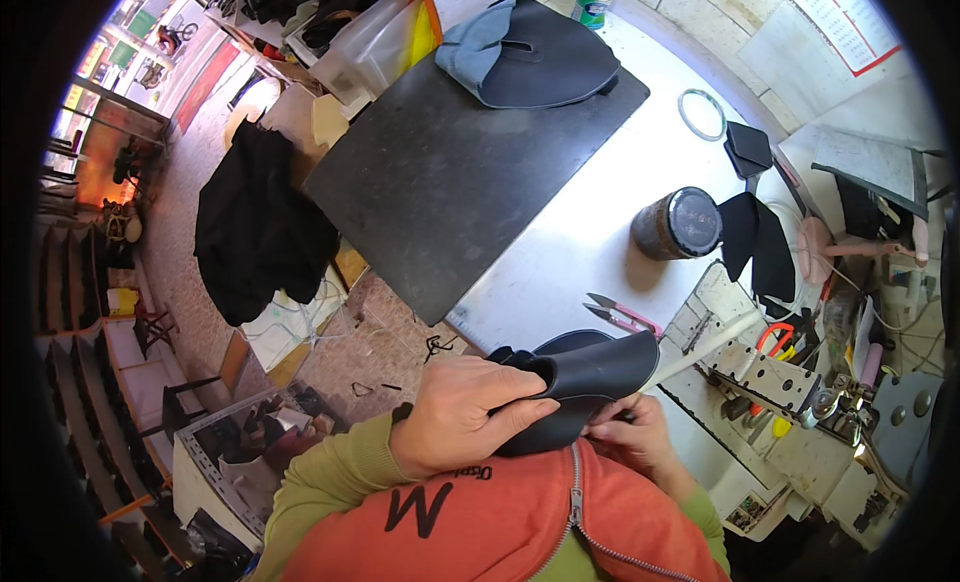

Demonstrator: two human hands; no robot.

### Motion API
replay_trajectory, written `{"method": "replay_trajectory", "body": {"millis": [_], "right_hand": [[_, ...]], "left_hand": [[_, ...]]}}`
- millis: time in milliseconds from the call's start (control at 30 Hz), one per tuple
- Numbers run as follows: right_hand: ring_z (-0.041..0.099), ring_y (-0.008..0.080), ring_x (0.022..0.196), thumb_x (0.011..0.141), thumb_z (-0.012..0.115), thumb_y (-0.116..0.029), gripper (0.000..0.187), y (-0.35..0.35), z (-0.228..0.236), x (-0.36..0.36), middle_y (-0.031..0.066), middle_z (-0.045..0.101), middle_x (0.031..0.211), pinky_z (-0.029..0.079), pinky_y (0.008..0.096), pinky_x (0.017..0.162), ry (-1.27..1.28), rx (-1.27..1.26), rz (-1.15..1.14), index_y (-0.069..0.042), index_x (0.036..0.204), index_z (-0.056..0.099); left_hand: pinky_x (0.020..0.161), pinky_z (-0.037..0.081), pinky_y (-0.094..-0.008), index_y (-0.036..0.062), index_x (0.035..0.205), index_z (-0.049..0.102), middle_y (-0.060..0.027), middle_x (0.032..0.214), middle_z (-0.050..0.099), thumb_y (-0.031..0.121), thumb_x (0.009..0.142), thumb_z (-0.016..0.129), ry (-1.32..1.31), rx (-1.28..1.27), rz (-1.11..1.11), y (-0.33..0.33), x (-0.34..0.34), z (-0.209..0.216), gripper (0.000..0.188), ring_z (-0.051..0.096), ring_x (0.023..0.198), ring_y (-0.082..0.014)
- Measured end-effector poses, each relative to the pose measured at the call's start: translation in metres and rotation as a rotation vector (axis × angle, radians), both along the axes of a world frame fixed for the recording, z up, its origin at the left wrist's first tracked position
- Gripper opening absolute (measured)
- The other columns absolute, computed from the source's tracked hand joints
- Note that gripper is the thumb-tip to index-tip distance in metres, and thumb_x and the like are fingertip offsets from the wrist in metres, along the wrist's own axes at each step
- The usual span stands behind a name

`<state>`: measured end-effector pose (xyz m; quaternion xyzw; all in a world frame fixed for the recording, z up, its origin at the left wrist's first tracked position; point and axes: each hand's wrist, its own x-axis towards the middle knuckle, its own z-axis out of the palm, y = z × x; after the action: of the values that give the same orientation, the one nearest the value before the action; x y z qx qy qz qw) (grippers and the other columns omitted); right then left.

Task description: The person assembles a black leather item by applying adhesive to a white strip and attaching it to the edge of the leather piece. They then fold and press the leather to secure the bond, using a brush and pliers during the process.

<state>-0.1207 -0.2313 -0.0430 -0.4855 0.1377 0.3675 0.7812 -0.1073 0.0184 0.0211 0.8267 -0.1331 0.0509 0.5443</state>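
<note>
Close to my chest is a black leather piece (590,377), curved and folded, which looks like a shoe upper. My left hand (470,407) grips its left end, thumb and fingers closed on the leather. Under the right side of the piece, my right hand (635,432) has its fingers closed at the lower edge, their tips partly hidden by the leather. Just beyond the leather lie thread snips (622,315) with pink handles, on the white table (560,232).
A dark mat (440,172) covers the table's left part, bearing another black leather piece (550,57) with blue-grey lining. A dark lidded jar (678,224) stands at right, near a sewing machine (760,367) and orange-handled scissors (775,337). Black cloth (262,222) lies left.
</note>
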Motion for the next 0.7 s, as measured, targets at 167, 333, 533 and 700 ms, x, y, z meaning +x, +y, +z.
{"method": "replay_trajectory", "body": {"millis": [167, 333, 533, 700], "right_hand": [[0.065, 0.0248, 0.067, 0.070, 0.056, 0.009, 0.015, -0.046, 0.041, 0.005, 0.0240, 0.066, 0.087, 0.053, 0.0301, 0.060, -0.603, -0.177, -0.136, 0.004, 0.082, 0.062], [0.066, 0.0235, 0.076, 0.075, 0.068, -0.004, 0.033, 0.027, 0.101, 0.070, 0.0149, 0.061, 0.118, 0.051, 0.0266, 0.058, -1.168, -0.138, 0.560, -0.004, 0.108, 0.062], [0.060, 0.0236, 0.064, 0.072, 0.072, -0.009, 0.026, 0.038, 0.098, 0.076, 0.0037, 0.056, 0.084, 0.046, 0.0315, 0.052, -1.267, -0.292, 0.669, -0.011, 0.094, 0.058], [0.056, 0.0212, 0.057, 0.069, 0.073, -0.010, 0.028, 0.037, 0.098, 0.065, 0.0021, 0.051, 0.076, 0.043, 0.0319, 0.048, -1.391, -0.475, 0.621, -0.014, 0.093, 0.059]], "left_hand": [[0.047, 0.039, -0.0321, 0.0093, 0.074, 0.062, -0.0030, 0.058, 0.053, 0.022, 0.074, 0.075, -0.076, 0.162, -0.219, 0.007, 0.003, 0.016, 0.018, 0.053, 0.050, -0.0207], [0.049, 0.040, -0.0316, 0.0099, 0.076, 0.062, 0.0000, 0.062, 0.053, 0.025, 0.072, 0.076, -0.195, 0.213, -0.315, 0.001, 0.006, 0.032, 0.020, 0.054, 0.055, -0.0186], [0.050, 0.040, -0.0325, 0.0099, 0.086, 0.064, -0.0020, 0.064, 0.055, 0.027, 0.071, 0.076, -0.090, 0.305, -0.218, 0.003, -0.005, 0.035, 0.026, 0.055, 0.056, -0.0202], [0.050, 0.041, -0.0347, 0.0134, 0.089, 0.064, -0.0031, 0.062, 0.055, 0.024, 0.073, 0.075, -0.028, 0.267, -0.173, 0.002, -0.010, 0.031, 0.022, 0.055, 0.054, -0.0224]]}}
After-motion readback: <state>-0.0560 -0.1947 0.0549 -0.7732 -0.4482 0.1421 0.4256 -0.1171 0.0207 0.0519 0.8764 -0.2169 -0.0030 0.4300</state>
